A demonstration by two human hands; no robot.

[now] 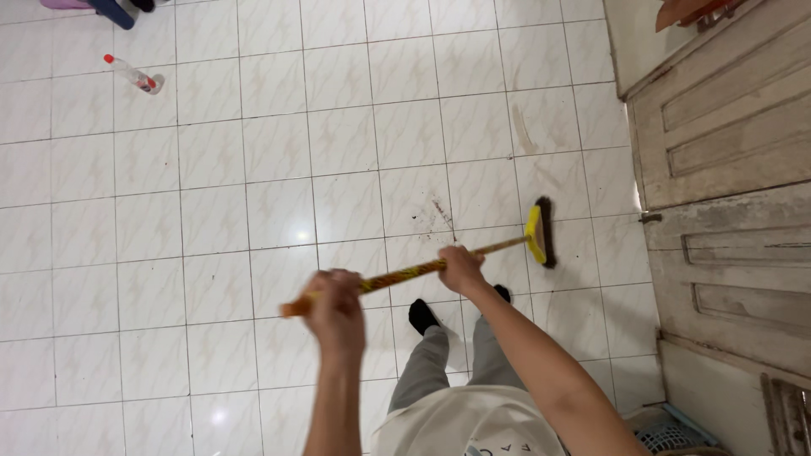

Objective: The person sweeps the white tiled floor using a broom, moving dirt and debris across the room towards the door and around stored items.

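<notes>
I hold a broom with both hands above a white tiled floor. My left hand [335,308] grips the orange near end of the patterned handle [404,273]. My right hand [461,268] grips the handle further along, closer to the head. The yellow broom head [539,233], with dark bristles, rests on the tiles close to a worn wooden door. A streak of dark dirt [438,215] lies on the floor just left of the head. My grey trousers and black socks [421,315] show below the handle.
A weathered wooden double door [726,194] fills the right side. A clear plastic bottle with a red cap [135,76] lies on the tiles at far left. A blue object [114,10] sits at the top left corner. A basket [672,432] is at bottom right.
</notes>
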